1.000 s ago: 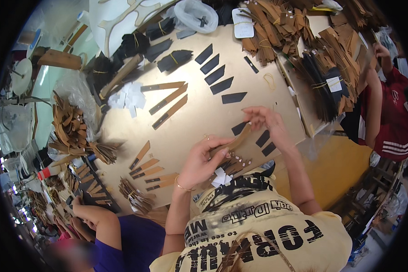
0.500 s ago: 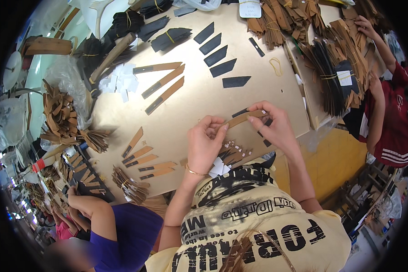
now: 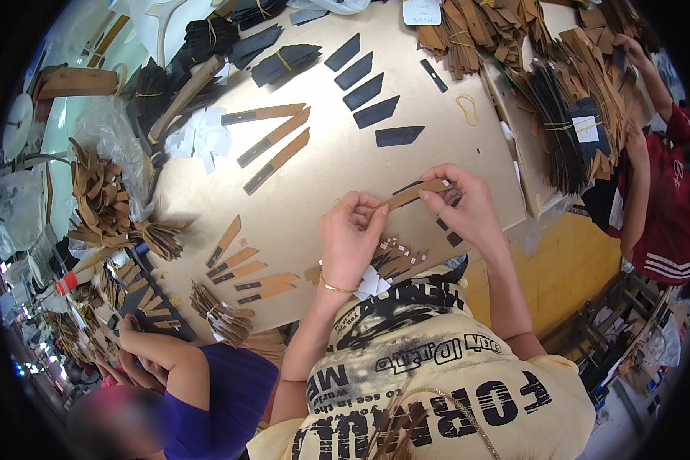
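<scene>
A narrow brown leather strip (image 3: pixel 407 196) is stretched between my two hands above the near part of the table. My left hand (image 3: pixel 351 239) pinches its left end between thumb and fingers. My right hand (image 3: pixel 466 208) has thumb and fingers closed on the other end, where a small white label shows. Black pieces lie partly hidden behind and under the right hand. Between my wrists, close to my shirt, rests a bunch of brown strips (image 3: pixel 397 261) with small white labels. White paper slips (image 3: pixel 372 284) lie beside my left wrist.
Brown strips (image 3: pixel 278 153) and black leather pieces (image 3: pixel 369 90) lie in rows farther off. White slips (image 3: pixel 194 143), a yellow rubber band (image 3: pixel 467 109) and banded leather bundles (image 3: pixel 562 130) surround them. One co-worker in red (image 3: pixel 658 199) works at right, another in purple (image 3: pixel 226 383) at lower left.
The fingers of my right hand have shifted slightly on the strip, and more of its labelled end shows. At right, the co-worker's far hand has moved a little and now holds a dark strip.
</scene>
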The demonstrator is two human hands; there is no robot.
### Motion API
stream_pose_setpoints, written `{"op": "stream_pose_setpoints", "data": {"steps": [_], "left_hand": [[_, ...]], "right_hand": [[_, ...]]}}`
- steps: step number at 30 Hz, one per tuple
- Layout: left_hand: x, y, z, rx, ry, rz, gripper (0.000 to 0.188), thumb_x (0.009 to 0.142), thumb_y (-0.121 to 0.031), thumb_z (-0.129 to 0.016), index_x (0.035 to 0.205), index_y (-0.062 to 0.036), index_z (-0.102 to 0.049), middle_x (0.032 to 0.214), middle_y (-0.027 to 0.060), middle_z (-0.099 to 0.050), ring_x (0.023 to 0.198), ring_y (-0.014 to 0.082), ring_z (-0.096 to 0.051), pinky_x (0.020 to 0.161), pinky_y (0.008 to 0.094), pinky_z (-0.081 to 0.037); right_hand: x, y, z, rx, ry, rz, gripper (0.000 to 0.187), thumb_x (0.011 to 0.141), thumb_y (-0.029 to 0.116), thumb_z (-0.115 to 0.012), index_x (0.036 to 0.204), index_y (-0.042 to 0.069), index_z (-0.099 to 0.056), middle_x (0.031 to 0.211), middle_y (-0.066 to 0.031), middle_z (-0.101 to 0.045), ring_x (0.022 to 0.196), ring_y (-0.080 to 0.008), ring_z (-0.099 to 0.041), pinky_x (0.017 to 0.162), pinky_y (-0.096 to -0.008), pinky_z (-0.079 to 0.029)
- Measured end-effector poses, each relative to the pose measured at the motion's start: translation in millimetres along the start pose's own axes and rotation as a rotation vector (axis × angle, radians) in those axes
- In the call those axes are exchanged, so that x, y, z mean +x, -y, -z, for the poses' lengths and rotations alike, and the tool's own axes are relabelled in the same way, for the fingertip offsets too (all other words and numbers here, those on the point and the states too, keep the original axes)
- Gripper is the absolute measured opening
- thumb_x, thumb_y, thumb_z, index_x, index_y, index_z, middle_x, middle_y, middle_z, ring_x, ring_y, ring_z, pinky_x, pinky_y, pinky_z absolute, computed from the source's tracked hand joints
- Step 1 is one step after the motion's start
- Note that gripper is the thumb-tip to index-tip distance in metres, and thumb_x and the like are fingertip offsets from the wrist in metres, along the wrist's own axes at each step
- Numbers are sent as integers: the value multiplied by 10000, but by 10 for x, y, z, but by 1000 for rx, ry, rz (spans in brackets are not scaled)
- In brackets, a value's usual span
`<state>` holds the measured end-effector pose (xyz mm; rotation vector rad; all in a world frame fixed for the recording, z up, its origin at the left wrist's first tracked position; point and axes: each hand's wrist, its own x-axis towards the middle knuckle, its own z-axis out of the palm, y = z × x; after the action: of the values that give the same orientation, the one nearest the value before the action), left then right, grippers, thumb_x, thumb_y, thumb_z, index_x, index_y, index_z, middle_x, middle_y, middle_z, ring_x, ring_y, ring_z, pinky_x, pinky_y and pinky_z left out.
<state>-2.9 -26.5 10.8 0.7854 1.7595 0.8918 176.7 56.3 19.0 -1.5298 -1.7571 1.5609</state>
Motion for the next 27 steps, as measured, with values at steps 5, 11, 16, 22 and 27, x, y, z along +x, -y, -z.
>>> {"op": "stream_pose_setpoints", "data": {"steps": [5,11,16,22,27], "left_hand": [[-1,-4,5,13,3,5,116,852,-33,-738,880,55,-668,743,50,-672,603,46,-593,539,188,-486],[9,-15,-2,25,-1,9,114,851,-34,-737,876,54,-669,738,47,-672,601,44,-590,537,187,-485],[-5,20,-24,47,-21,-25,105,860,-31,-725,909,42,-667,724,40,-665,593,37,-575,520,188,-463],[-101,112,-149,457,-97,-433,171,849,-11,-685,1015,-51,-686,766,69,-590,629,170,-599,543,293,-480],[-153,136,-152,639,-25,-531,248,832,-16,-673,1071,-80,-700,840,99,-538,712,271,-603,594,374,-502]], "right_hand": [[4,-9,1,-10,8,-6,185,840,14,-695,1020,-16,-663,706,-23,-641,549,-35,-540,503,-215,-428],[-4,16,-4,-20,8,-29,178,843,16,-694,1015,-16,-660,702,-16,-635,551,-31,-538,503,-214,-428],[-4,19,-4,-28,14,-40,168,845,12,-691,1007,-17,-660,707,-12,-637,558,-25,-534,505,-212,-427],[7,-15,-24,18,2,-30,243,825,13,-713,1052,9,-627,740,22,-606,564,0,-489,506,-180,-395],[-19,1,-24,2,-51,14,395,818,9,-729,1175,31,-562,828,7,-592,616,-18,-511,538,-179,-411]]}}
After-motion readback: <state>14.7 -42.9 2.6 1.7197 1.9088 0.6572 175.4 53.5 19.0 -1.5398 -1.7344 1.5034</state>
